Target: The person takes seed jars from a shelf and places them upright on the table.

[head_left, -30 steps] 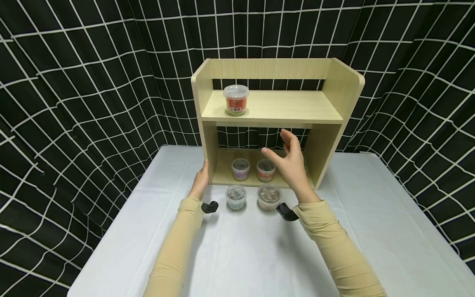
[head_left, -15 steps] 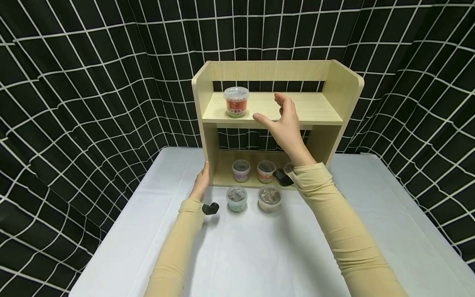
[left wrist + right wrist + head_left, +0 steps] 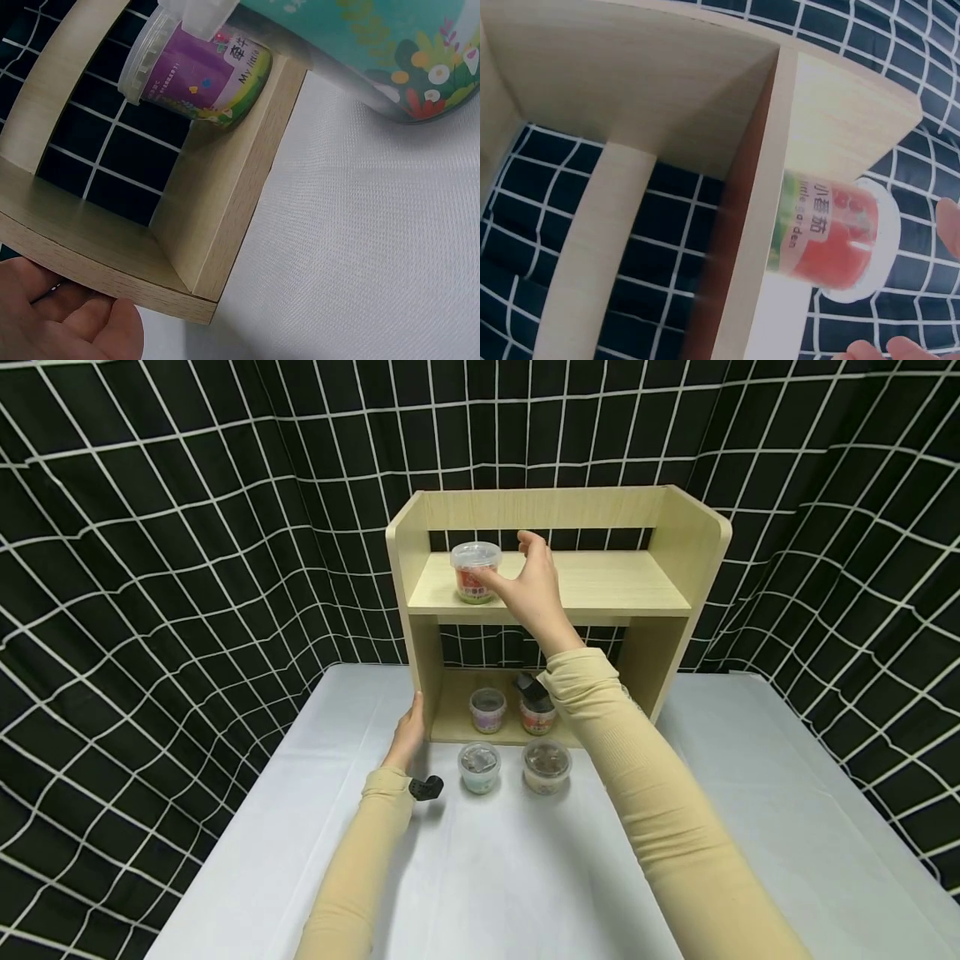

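Observation:
A clear-lidded plastic tub with a red label (image 3: 470,578) stands upright at the left of the upper board of a light wooden shelf (image 3: 630,578). My right hand (image 3: 531,589) is just right of this tub, thumb and fingers spread. In the head view the thumb overlaps the tub's front; in the right wrist view the fingers (image 3: 949,225) show apart from the red tub (image 3: 832,232). My left hand (image 3: 408,732) rests against the outside of the shelf's left side panel, and its fingers (image 3: 120,330) touch the panel in the left wrist view.
On the lower board stand a purple-labelled tub (image 3: 487,717) and a red-labelled tub (image 3: 537,720), partly covered by the right wrist's camera. A teal tub (image 3: 479,772) and a pale tub (image 3: 547,770) sit on the white-covered table (image 3: 480,877) in front.
My right hand has risen from in front of the lower compartment to the upper board and moved left to the red-labelled tub. The left hand has stayed at the side panel.

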The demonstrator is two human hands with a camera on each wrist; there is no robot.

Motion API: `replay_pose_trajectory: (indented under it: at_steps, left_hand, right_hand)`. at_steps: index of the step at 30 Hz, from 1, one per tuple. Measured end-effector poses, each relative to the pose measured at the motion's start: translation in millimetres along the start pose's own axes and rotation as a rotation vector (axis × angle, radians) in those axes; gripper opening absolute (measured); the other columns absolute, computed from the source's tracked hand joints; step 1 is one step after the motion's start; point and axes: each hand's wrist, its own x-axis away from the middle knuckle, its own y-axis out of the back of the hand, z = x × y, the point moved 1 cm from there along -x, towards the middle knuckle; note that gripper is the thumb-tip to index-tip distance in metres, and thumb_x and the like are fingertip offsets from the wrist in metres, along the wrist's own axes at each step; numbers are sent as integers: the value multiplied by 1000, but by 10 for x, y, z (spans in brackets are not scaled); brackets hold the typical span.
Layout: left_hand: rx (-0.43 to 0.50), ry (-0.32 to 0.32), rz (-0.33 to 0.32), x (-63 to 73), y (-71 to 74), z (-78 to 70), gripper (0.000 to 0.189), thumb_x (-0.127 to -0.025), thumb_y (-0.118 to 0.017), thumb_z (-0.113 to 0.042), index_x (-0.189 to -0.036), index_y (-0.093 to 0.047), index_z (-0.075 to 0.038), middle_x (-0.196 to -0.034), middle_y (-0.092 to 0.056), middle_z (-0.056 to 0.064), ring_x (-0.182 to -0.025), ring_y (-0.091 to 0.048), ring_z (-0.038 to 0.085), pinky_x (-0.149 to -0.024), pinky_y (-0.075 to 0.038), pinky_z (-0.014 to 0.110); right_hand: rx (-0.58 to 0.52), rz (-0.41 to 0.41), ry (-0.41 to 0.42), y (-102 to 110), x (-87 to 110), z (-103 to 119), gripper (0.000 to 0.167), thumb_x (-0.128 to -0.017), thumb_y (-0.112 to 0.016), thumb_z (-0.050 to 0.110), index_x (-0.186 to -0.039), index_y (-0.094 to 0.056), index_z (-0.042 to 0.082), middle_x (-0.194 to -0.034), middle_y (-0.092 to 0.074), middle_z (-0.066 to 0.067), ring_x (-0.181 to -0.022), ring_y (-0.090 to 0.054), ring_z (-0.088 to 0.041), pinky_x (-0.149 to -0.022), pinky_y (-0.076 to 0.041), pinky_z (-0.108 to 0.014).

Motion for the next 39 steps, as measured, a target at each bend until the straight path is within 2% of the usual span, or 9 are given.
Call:
replay_pose_trajectory:
  at_steps: [10,17,23,30,39]
  left_hand:
    - [2,-9,-8,0,24,-59,88,-88,-18,-72,-147,-24,-6,-150,-22,12,-137,-17,29,-111,-15,42]
    - [0,17,-8,24,11,42,92,-86,-17,-74,-146,-24,-4,-150,-21,15,-136,-17,32,-110,-16,45]
    - [10,4,5,35,-9,45,94,-86,-17,-74,-146,-22,-2,-150,-20,16,-136,-16,33,-110,-16,45]
    - [-6,-8,-17,6,0,38,91,-88,-18,-72,-145,-26,-1,-148,-24,17,-135,-19,33,-110,-17,45]
    - [-17,-11,-21,-13,-13,52,88,-89,-18,-70,-145,-27,-4,-148,-25,15,-135,-20,31,-110,-17,43]
  right_hand:
    - [7,70,-122,-119,-144,96,87,-80,-72,40,-142,-25,2,-139,-35,-16,-128,-34,-24,-104,-31,-29]
    - [-30,82,-163,-268,-96,33,93,-80,-72,40,-144,-18,0,-140,-34,-20,-129,-32,-29,-104,-32,-35]
    - [-1,79,-162,-304,-136,41,90,-82,-70,39,-144,-19,-1,-138,-36,-20,-127,-35,-30,-103,-33,-35]
    - [4,111,-161,-295,-138,22,85,-84,-68,39,-143,-21,0,-138,-37,-18,-126,-37,-29,-102,-35,-34]
    - [-41,121,-167,-296,-104,-29,82,-86,-67,38,-143,-20,2,-139,-37,-18,-126,-39,-28,-100,-38,-34]
